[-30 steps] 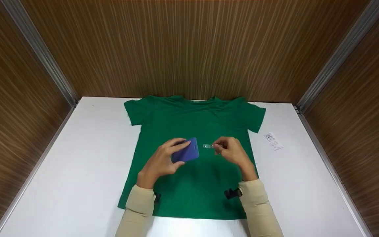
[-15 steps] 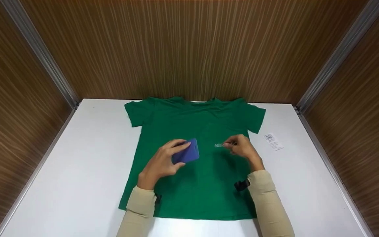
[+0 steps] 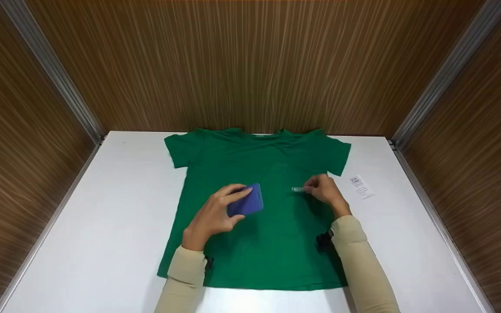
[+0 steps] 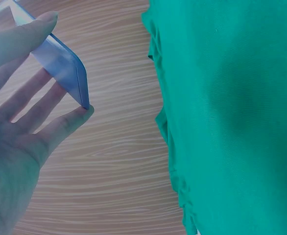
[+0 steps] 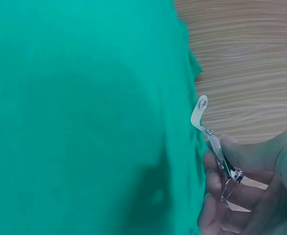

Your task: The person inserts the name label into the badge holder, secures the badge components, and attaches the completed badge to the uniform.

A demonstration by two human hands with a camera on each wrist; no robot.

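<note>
We note the right hand (image 3: pixel 325 190), pinching the metal clip (image 3: pixel 297 189), has drawn rightward over the green T-shirt (image 3: pixel 255 243) away from the blue badge holder (image 3: pixel 245 200) gripped in the left hand (image 3: pixel 213 215), so clip and holder now sit well apart.

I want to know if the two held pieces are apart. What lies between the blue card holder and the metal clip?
In the head view, only bare green T-shirt lies between the blue card holder and metal clip; they are apart.
</note>
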